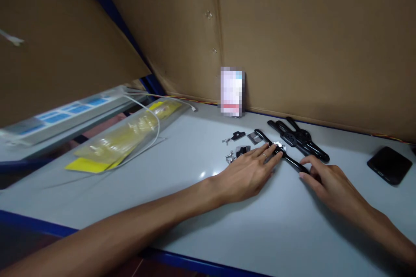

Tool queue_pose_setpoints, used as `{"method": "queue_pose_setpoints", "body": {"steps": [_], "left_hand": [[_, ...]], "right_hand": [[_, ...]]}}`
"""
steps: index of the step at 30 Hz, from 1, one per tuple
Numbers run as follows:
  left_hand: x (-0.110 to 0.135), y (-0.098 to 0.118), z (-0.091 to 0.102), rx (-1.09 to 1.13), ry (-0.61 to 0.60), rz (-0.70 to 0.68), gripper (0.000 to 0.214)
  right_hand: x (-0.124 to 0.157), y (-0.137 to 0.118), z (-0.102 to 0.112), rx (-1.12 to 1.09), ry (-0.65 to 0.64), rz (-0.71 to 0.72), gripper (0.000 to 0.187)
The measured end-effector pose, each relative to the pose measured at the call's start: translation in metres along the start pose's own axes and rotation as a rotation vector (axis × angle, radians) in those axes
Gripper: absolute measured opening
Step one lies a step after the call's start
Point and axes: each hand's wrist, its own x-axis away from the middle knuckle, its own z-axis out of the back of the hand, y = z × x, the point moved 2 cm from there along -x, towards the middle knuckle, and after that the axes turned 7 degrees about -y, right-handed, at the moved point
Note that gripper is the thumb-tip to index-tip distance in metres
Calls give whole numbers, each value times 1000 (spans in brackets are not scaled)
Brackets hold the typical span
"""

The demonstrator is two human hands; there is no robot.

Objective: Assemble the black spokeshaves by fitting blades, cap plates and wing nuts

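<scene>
A black spokeshave [293,164] lies slantwise on the table, its shiny metal middle partly covered by fingers. My left hand [248,172] rests over that middle part with its fingers stretched out and a ring on one of them. At the near handle end, my right hand [333,186] pinches the tip between thumb and index finger. Just left of the spokeshave are a flat metal blade [255,137], a black cap plate [238,135] and a small wing-shaped screw [225,140]. More small metal screws [230,156] and a black part [242,151] lie beside my left fingers.
Several black spokeshave bodies [297,138] are piled behind my right hand. A black phone [389,165] lies to the right. A pixelated card or box [232,91] leans on the cardboard wall [312,43]. Yellow sheets in clear plastic [120,140], a white cable [158,123] and a power strip [65,114] are left.
</scene>
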Motion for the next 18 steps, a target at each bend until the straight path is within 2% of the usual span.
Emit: {"method": "queue_pose_setpoints", "body": {"steps": [2, 5, 8, 11, 14, 18], "left_hand": [[0, -1, 0, -4, -7, 29, 50], [0, -2, 1, 0, -12, 47, 51], [0, -1, 1, 8, -16, 55, 50], [0, 0, 3, -1, -37, 62, 48], [-1, 1, 3, 0, -45, 59, 46], [0, 0, 3, 1, -53, 29, 46]], "right_hand": [[-1, -7, 0, -99, 27, 62, 23], [0, -8, 1, -109, 71, 116, 23], [-2, 2, 3, -2, 195, 108, 24], [-8, 16, 3, 183, 284, 38, 30], [-13, 26, 1, 341, 247, -27, 36], [-16, 29, 0, 374, 204, -22, 34]]}}
